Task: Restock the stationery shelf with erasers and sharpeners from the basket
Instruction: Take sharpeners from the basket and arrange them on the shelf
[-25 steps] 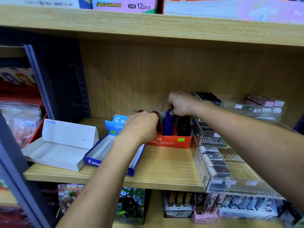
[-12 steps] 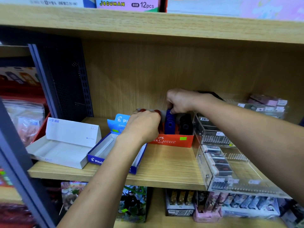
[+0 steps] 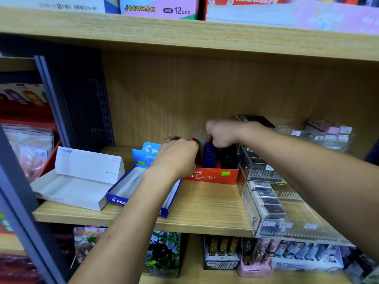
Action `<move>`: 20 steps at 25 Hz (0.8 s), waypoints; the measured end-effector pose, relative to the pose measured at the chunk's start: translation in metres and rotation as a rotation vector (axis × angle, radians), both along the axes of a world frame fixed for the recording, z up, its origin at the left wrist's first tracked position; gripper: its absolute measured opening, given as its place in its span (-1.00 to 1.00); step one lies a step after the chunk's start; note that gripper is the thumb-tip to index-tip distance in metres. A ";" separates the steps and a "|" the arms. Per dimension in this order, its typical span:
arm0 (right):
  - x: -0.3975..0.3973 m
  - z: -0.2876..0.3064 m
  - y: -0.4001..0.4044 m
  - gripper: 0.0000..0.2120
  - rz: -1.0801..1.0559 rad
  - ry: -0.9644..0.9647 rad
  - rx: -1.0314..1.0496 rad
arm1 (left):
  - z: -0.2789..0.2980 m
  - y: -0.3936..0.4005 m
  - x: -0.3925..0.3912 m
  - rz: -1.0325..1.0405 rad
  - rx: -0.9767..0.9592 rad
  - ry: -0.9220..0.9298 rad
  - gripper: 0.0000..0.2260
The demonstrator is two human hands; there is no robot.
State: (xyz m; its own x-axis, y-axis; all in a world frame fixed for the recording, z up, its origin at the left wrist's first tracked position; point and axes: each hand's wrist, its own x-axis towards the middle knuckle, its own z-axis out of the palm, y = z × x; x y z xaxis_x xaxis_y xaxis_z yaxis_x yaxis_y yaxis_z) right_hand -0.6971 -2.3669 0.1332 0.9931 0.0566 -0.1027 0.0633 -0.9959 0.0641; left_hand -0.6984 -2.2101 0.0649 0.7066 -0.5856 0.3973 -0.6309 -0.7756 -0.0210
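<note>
Even, fairly bright indoor light falls on the wooden shelf (image 3: 205, 203), with soft shadow under the upper board and a darker gap below. Wide-angle distortion bows the boards and stretches the edges. The boxes (image 3: 287, 13) on top and the left margin look blurred; the clear case (image 3: 287, 218) shows faint glare.

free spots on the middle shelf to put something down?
Bare wooden shelf board in front of the red Faber-Castell box, between the blue Pilot box and the clear acrylic organiser. Crowded: both hands work at the red box; the white open carton fills the left.
</note>
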 end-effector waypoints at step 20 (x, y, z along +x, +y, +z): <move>-0.076 -0.072 0.107 -0.82 0.368 -0.158 0.273 | -0.007 0.123 -0.041 0.559 0.123 0.113 -0.81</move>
